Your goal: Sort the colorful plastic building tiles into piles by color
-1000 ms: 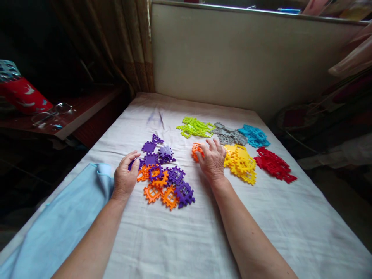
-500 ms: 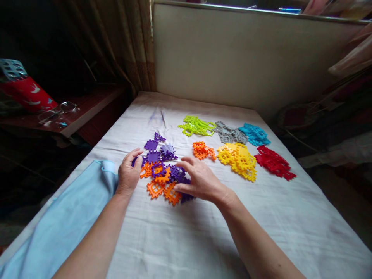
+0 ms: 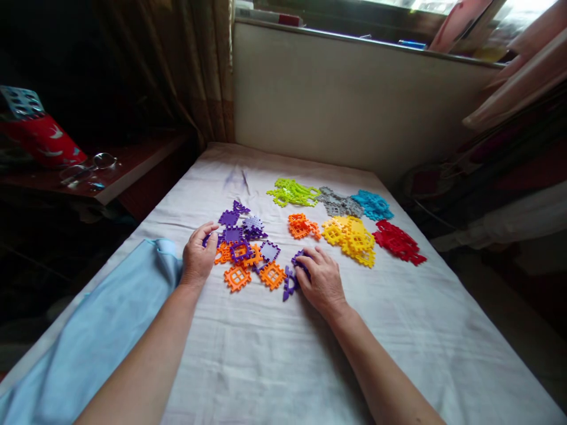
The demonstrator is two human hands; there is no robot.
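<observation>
White cloth covers the work surface (image 3: 248, 360), which carries interlocking plastic pieces sorted mostly by colour. Mixed purple and orange pieces (image 3: 254, 255) lie left of centre, nearer the left edge than the right, some overlapping.

Left hand (image 3: 198, 255): positioned at the left side of the mixed group, toward the left edge. Fingers are partly bent, with the thumb apart from them; a purple piece (image 3: 206, 240) shows beside the fingers. Whether it is gripped cannot be told.

Right hand (image 3: 322, 281): positioned near the centre of the surface, palm down. Fingers are curved and slightly spread over a dark purple piece (image 3: 297, 257); the fingertips are partly hidden, so a firm hold cannot be confirmed. An openwork purple piece (image 3: 287, 288) lies just beside the thumb.

Single-colour piles: lime green pile (image 3: 292, 193), toward the far edge; grey pile (image 3: 339, 203), adjoining it on the right; blue pile (image 3: 372, 205), close to the far right corner; red pile (image 3: 398, 242), along the right edge; yellow pile (image 3: 353, 237), left of the red; small orange pile (image 3: 302, 225), between the yellow pile and the mixed group.

Light blue fabric (image 3: 119, 319) extends along the left edge to the near left corner
</observation>
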